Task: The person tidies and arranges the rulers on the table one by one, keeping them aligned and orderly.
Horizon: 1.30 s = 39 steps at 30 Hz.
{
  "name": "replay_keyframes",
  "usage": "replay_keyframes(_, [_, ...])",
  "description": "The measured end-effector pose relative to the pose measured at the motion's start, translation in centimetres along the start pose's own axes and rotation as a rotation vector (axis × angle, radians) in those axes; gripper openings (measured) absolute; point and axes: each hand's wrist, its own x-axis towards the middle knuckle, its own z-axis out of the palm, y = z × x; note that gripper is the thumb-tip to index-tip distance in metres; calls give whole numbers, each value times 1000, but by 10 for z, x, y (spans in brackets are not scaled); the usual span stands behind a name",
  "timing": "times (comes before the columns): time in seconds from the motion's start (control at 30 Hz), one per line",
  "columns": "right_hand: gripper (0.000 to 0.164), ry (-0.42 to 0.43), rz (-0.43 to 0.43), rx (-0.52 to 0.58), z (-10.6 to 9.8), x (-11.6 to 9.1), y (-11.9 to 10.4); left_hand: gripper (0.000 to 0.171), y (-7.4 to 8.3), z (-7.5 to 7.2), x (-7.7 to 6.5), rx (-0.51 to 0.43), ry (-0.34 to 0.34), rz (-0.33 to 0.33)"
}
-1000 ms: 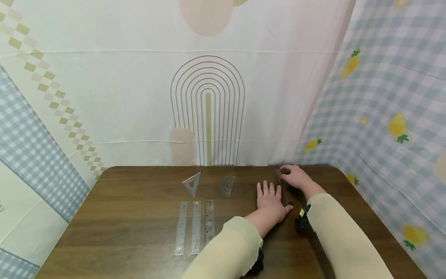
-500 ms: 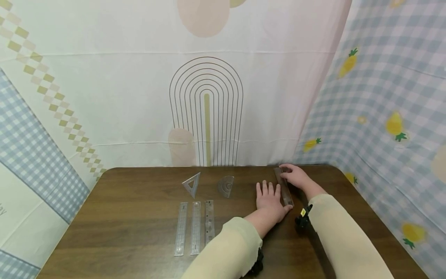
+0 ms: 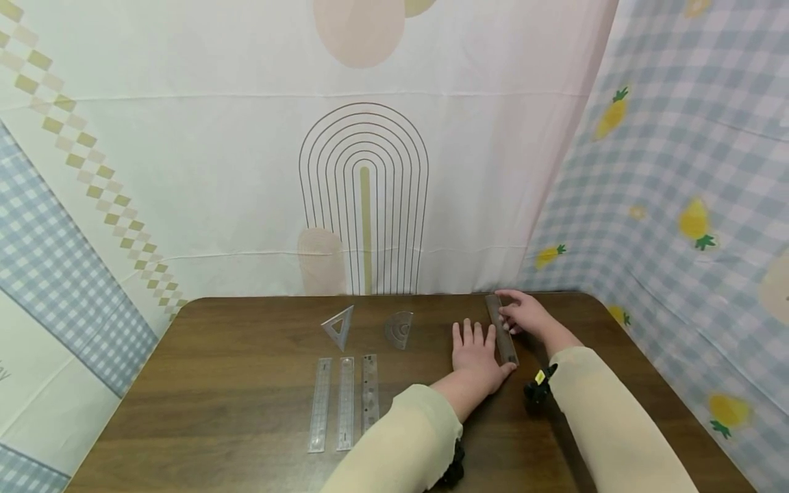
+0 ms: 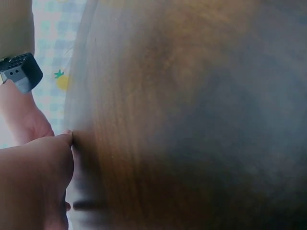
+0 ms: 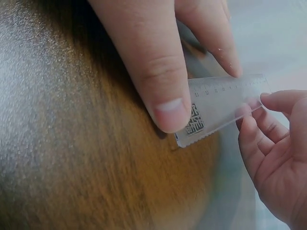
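Observation:
A clear plastic ruler (image 3: 508, 348) lies near the table's far right edge, slanting away from me. My left hand (image 3: 475, 356) rests palm down with its fingers spread, left of the ruler. Its thumb (image 5: 158, 81) presses on the near end, beside a printed square code. At the far end, my right hand (image 3: 525, 315) holds the ruler by its edge with bent fingers. In the right wrist view, several fingertips of that right hand (image 5: 283, 163) meet the ruler's edge. The left wrist view is blurred and hides the ruler.
Three more clear rulers (image 3: 346, 404) lie in a row at the table's middle, the rightmost partly behind my left sleeve. Beyond them are a set square (image 3: 341, 329) and a protractor (image 3: 399, 330). A patterned cloth (image 3: 382, 205) hangs behind the wooden table (image 3: 216, 383).
The ruler looks brighter and shows more of its face than a second ago. My right fingers have shifted slightly and bent in at its edge. My left hand stays in place.

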Motion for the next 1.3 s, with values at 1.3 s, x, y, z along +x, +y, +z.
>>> replay_keyframes(1.3, [53,-49,57,240,6,-17,4,90,-23,14,-10,14,104,84])
